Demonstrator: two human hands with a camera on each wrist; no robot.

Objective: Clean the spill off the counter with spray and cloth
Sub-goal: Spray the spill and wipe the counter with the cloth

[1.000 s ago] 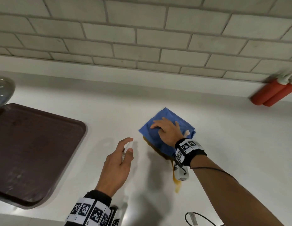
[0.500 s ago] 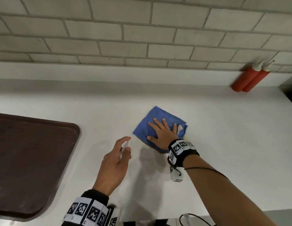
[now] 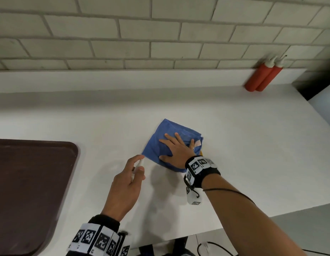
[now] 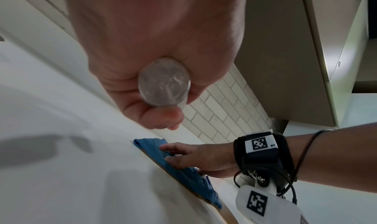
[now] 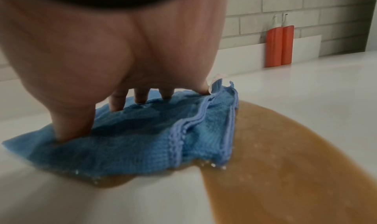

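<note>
A folded blue cloth (image 3: 161, 143) (image 5: 146, 140) (image 4: 183, 174) lies on the white counter (image 3: 243, 145). My right hand (image 3: 176, 150) (image 4: 195, 156) presses flat on it with fingers (image 5: 140, 97) spread. A brown spill (image 5: 285, 163) spreads from under the cloth's right edge; only a sliver of it (image 3: 201, 153) shows in the head view. My left hand (image 3: 125, 185) hovers left of the cloth and grips a small clear spray bottle (image 3: 139, 164), forefinger on its top. The bottle's round base (image 4: 164, 82) shows in the left wrist view.
A dark brown tray (image 3: 29, 191) lies at the left of the counter. Two red squeeze bottles (image 3: 263, 75) (image 5: 280, 43) stand against the tiled wall at the far right. The counter's front edge (image 3: 234, 224) runs close to my forearm.
My right hand has slid the cloth to the right across the spill; the brown streak seen below the cloth a second ago is gone. The left hand keeps the bottle in the same pose.
</note>
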